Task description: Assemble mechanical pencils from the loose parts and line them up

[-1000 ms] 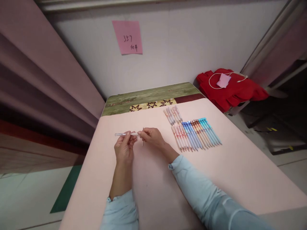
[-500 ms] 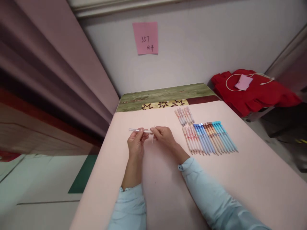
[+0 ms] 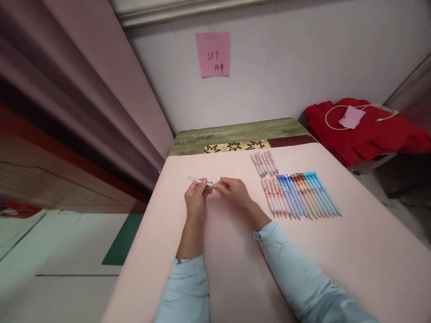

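Observation:
My left hand [image 3: 195, 199] is closed round a slim white pen [image 3: 194, 179], whose clear-looking left end sticks out past the fingers. The fingers of my right hand [image 3: 237, 192] are pinched at the pen's other end. A thin stick, perhaps a refill [image 3: 220, 196], runs crosswise through the right fingers and shows above and below them. Its exact kind is too small to tell. Both hands are just above the pink tabletop [image 3: 161, 224], close together.
To the right lies a neat row of pens [image 3: 299, 197] in pink, blue, brown and light blue. Behind it are two small groups of pale pens [image 3: 264, 163]. A red cloth [image 3: 370, 134] with a white cable stands beyond the table's right edge. A pink note [image 3: 213, 54] hangs on the wall.
The head view has turned slightly left, so everything appears farther right. The white pen slants a little more, its left end higher. Both hands keep their holds.

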### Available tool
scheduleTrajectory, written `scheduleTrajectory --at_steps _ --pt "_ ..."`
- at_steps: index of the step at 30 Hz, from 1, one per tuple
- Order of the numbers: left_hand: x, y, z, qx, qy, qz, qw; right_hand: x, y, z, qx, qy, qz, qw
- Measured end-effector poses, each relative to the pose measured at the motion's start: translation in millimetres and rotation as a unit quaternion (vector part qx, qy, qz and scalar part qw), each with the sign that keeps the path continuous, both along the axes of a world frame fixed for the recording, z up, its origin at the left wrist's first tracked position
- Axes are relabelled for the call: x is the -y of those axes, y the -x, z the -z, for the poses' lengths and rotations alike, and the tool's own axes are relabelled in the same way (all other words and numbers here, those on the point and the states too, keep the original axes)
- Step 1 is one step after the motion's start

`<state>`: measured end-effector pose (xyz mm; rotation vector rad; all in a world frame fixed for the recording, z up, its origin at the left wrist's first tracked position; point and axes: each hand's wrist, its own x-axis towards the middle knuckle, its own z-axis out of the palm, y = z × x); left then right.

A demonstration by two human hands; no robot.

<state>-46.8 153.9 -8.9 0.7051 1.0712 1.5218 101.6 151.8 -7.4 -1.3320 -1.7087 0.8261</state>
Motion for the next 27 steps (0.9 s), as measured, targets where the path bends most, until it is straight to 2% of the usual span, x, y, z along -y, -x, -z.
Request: scheduleTrajectory --at_steps 4,10,12,14,17,20,27 --pt "0.9 0.2 4.6 -0.054 -0.013 0.008 0.998 2.5 2.3 -3.6 0.039 -0.042 0.018 0.998" --pt "8.5 -2.9 7.5 -0.108 -0.02 0.01 0.994 19.0 2.1 -18.5 0.125 -0.019 0.04 0.991" --pt "12.0 -3.0 9.2 -0.133 -0.028 -0.001 0.991 23.6 -4.8 -23.9 0.149 -0.001 0.088 0.985" --pt "15.0 -2.5 11.5 -0.163 -0.03 -0.002 0.986 25.5 -16.7 -28.7 0.174 0.035 0.166 0.97" --pt "17.8 -2.0 14.1 -0.192 -0.034 0.01 0.981 25.3 -42.8 -34.0 0.207 0.083 0.245 0.944" --pt "18.3 -2.5 15.0 -0.21 -0.04 0.015 0.977 26.8 -79.8 -37.5 0.218 0.066 0.273 0.935" --pt "14.9 -2.4 17.5 -0.221 -0.04 0.027 0.974 43.4 -198.9 -43.8 0.276 0.074 0.337 0.897"
